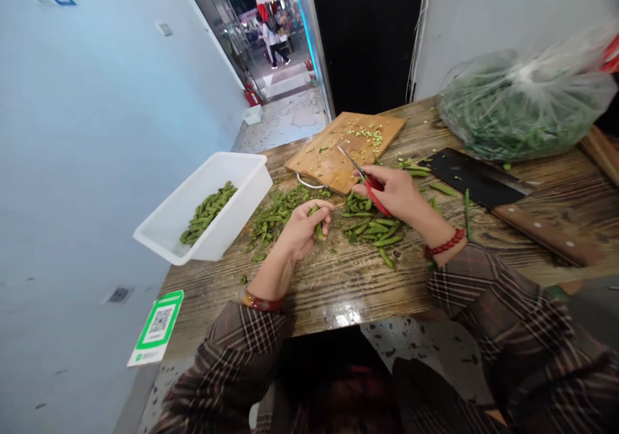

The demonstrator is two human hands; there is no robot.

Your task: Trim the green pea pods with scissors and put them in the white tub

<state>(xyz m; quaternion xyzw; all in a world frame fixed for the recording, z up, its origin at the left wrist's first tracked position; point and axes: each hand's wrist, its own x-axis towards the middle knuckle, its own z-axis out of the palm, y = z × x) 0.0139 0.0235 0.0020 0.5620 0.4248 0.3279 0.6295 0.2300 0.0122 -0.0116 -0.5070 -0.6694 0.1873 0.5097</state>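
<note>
My left hand (pixel 305 227) is closed around a green edamame pod (pixel 318 229), just above the wooden table. In my right hand (pixel 394 192) is a pair of scissors (pixel 374 195) with red handles, its blades pointing up and left over the cutting board's edge. Below my right hand lies a pile of whole pods (pixel 374 231). To the left of it, beyond my left hand, spreads another heap of green pods and cut bits (pixel 275 215). A white plastic tub (pixel 251 186) at the left holds more pods (pixel 210 211).
A wooden cutting board (pixel 324 157) with scattered pale bits lies at the back. Right of my hand rests a cleaver (pixel 476 179) with a wooden handle. Behind it sits a clear bag (pixel 527 108) full of greens. A QR-code card (pixel 157 327) is at the table's left edge.
</note>
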